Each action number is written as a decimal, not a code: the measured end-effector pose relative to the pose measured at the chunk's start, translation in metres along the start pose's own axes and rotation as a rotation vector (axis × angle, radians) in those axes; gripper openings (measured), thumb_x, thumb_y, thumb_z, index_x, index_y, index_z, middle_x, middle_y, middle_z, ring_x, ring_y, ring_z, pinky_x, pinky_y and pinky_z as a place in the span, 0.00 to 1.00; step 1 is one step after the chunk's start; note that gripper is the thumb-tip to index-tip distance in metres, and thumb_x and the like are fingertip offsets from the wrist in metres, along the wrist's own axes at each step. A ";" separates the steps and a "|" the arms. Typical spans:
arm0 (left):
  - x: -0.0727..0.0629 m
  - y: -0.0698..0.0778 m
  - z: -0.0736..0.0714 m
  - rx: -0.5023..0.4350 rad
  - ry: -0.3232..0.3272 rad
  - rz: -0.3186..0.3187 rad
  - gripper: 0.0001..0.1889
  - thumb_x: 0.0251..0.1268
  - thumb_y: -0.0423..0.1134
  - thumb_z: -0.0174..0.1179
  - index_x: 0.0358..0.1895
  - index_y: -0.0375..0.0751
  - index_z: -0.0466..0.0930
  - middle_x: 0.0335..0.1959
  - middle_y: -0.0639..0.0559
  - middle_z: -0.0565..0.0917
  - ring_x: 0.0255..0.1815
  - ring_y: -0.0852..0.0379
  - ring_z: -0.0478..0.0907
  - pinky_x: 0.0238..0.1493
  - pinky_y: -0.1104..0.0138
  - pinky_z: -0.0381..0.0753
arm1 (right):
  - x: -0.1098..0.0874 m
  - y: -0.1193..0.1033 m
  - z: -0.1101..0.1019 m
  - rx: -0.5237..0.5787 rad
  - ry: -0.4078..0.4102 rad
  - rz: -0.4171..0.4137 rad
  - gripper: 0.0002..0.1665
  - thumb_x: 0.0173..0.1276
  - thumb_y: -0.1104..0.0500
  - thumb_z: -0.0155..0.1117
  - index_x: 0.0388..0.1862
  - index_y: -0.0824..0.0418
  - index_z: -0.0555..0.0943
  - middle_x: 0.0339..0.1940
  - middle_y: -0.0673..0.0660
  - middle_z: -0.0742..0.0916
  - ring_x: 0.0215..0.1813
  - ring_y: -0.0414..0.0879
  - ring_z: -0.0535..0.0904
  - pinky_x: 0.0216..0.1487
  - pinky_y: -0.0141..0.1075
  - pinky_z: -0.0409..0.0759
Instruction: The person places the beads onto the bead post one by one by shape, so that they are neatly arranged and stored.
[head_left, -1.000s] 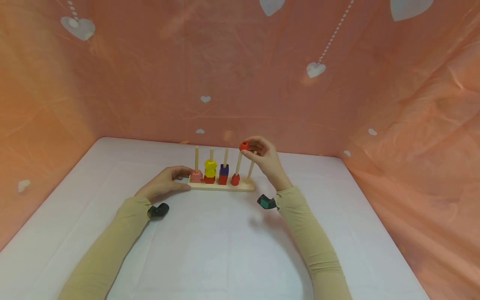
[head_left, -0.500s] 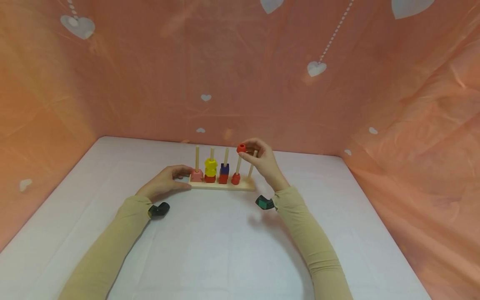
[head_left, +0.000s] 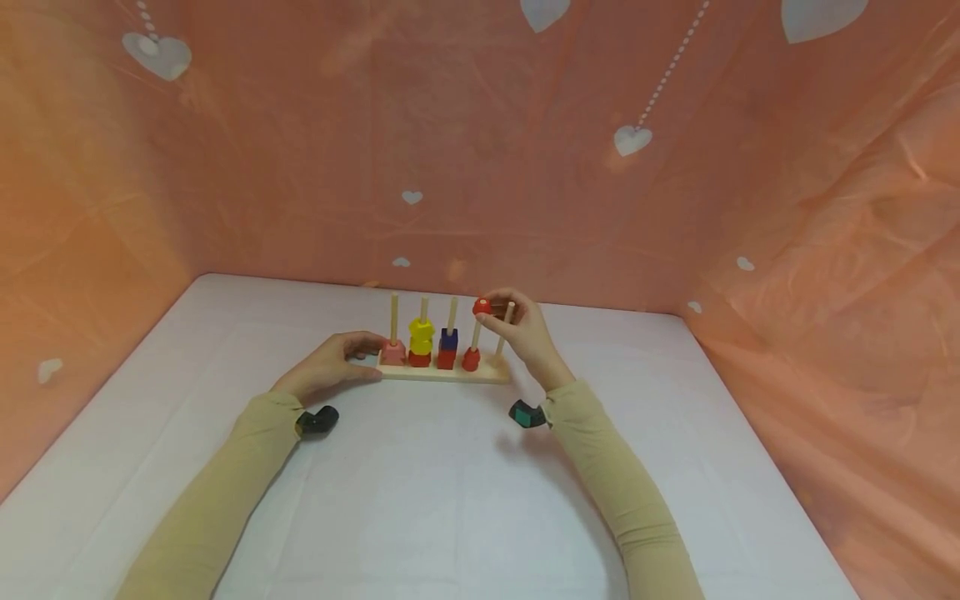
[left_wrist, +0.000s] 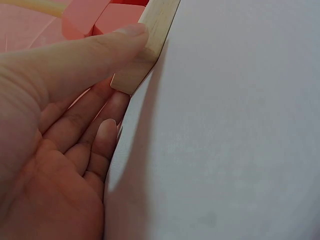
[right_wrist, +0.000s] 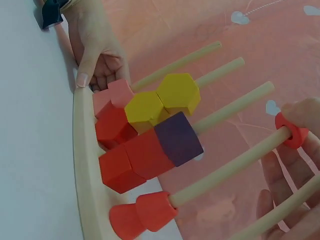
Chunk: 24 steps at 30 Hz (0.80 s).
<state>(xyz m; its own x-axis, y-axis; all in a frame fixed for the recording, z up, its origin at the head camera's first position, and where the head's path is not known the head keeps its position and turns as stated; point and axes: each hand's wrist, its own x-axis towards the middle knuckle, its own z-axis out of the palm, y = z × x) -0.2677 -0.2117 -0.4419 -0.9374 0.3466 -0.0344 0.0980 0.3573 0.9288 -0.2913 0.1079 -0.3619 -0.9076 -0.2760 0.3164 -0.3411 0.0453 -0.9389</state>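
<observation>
A wooden peg stacker (head_left: 442, 375) stands on the white table, with several upright pegs. My left hand (head_left: 330, 367) holds its left end, the thumb on the base's front edge and the fingers behind. My right hand (head_left: 531, 329) pinches a red bead (right_wrist: 301, 136) at the top of the fourth peg, whose tip enters the bead's hole. Low on that peg sit red flared pieces (right_wrist: 156, 210). Pink blocks (head_left: 393, 354) fill the foot of the first peg. Yellow hexagons (right_wrist: 178, 93) top a red piece on the second. A purple cube (right_wrist: 179, 139) tops red blocks on the third.
The fifth peg (head_left: 502, 337) is bare and passes close by my right hand's fingers. White cloth (head_left: 390, 500) covers the table. A pink curtain (head_left: 480, 167) with white hearts hangs behind it and at both sides.
My right hand has moved a little left and down with the red bead, bringing it from above the fourth peg onto its tip. The left hand stays on the base.
</observation>
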 end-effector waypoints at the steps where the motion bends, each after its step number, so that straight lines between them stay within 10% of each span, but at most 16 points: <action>1: 0.000 0.000 0.000 0.001 -0.001 0.000 0.34 0.51 0.41 0.73 0.64 0.41 0.71 0.62 0.45 0.73 0.61 0.44 0.65 0.65 0.49 0.62 | 0.000 0.001 0.000 0.006 0.002 0.008 0.18 0.59 0.67 0.70 0.48 0.67 0.78 0.41 0.56 0.83 0.45 0.48 0.79 0.47 0.35 0.79; 24: 0.000 0.001 0.001 0.019 0.002 -0.010 0.35 0.52 0.42 0.72 0.64 0.42 0.70 0.62 0.45 0.73 0.61 0.43 0.65 0.64 0.48 0.63 | -0.021 0.052 0.004 -0.089 -0.083 0.232 0.18 0.62 0.66 0.68 0.51 0.65 0.78 0.46 0.58 0.84 0.50 0.49 0.78 0.54 0.37 0.75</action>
<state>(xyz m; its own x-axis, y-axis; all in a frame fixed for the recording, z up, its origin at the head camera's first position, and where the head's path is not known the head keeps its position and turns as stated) -0.2670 -0.2106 -0.4415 -0.9390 0.3412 -0.0429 0.0951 0.3774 0.9212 -0.2887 0.1127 -0.4177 -0.9423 -0.3257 0.0781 -0.1495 0.2003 -0.9683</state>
